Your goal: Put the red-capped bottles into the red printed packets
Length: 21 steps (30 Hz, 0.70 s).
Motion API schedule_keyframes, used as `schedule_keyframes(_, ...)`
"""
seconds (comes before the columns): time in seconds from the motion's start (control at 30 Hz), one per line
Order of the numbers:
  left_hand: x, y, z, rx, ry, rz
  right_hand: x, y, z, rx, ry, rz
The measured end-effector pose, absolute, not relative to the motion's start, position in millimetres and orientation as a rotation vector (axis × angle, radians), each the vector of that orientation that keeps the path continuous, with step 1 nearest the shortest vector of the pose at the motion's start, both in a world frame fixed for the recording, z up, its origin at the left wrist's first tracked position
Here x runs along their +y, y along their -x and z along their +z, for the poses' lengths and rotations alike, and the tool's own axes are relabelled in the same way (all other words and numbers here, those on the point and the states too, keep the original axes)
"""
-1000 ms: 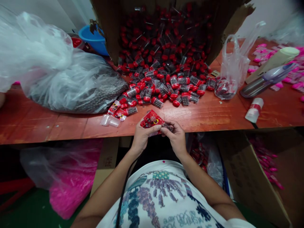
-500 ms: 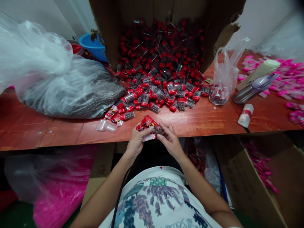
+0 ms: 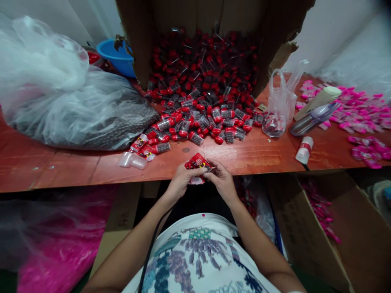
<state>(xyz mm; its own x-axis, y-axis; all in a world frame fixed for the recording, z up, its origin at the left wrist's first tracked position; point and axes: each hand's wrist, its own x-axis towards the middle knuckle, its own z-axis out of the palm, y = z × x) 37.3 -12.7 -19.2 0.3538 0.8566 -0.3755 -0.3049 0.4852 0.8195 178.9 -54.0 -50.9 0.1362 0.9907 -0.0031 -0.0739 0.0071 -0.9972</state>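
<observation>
A small red printed packet [image 3: 198,159] with yellow and black marks is held just over the table's front edge. My left hand [image 3: 181,180] is closed on its left side, the thumb lying across the front. My right hand [image 3: 222,181] pinches the packet's right end; a little dark stuff shows by its fingertips, too small to make out. Beyond my hands lies a heap of small clear containers [image 3: 195,137] with red caps and dark balls inside. To the left are similar red packets [image 3: 139,142] and clear empty cups [image 3: 134,160].
A large clear bag of dark balls [image 3: 100,118] lies at left. The cardboard box [image 3: 136,49] behind holds the heap. At right are a small plastic bag [image 3: 279,101], a purple-lidded bottle [image 3: 305,124], a white roll [image 3: 304,150] and pink pieces [image 3: 360,108]. An open box [image 3: 305,228] stands below.
The view has shifted slightly. My right fingers have moved closer in on the packet's right end, and the dark balls seen there before are now mostly covered.
</observation>
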Motion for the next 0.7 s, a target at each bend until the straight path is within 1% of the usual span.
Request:
schedule_keyframes(0.17,-16,-36,-23,0.906,-0.696,0.845,-55,-178,-46,-1.080,1.250,1.072)
schedule_keyframes(0.27,-13,-31,-23,0.898,-0.573,0.851,-52,-199,-51,-0.991,1.342,1.014)
schedule_keyframes(0.37,-7,-24,-20,0.938,-0.418,0.869,-49,-246,-56,-0.940,1.535,0.749)
schedule_keyframes(0.47,-3,-20,-18,0.953,-0.386,0.906,-46,-285,-57,-1.032,1.805,0.419)
schedule_keyframes(0.53,-3,-22,-19,0.936,-0.400,0.938,-45,-285,-53,-1.114,1.846,0.219)
schedule_keyframes(0.57,-3,-24,-20,0.931,-0.409,0.951,-45,-275,-50,-1.159,1.806,0.186)
schedule_keyframes(0.6,-4,-26,-21,0.930,-0.418,0.963,-44,-260,-47,-1.207,1.734,0.214)
schedule_keyframes(0.63,-4,-29,-23,0.932,-0.428,0.973,-43,-242,-43,-1.262,1.640,0.318)
schedule_keyframes(0.7,-5,-32,-24,0.942,-0.450,0.998,-39,-202,-38,-1.369,1.458,0.632)
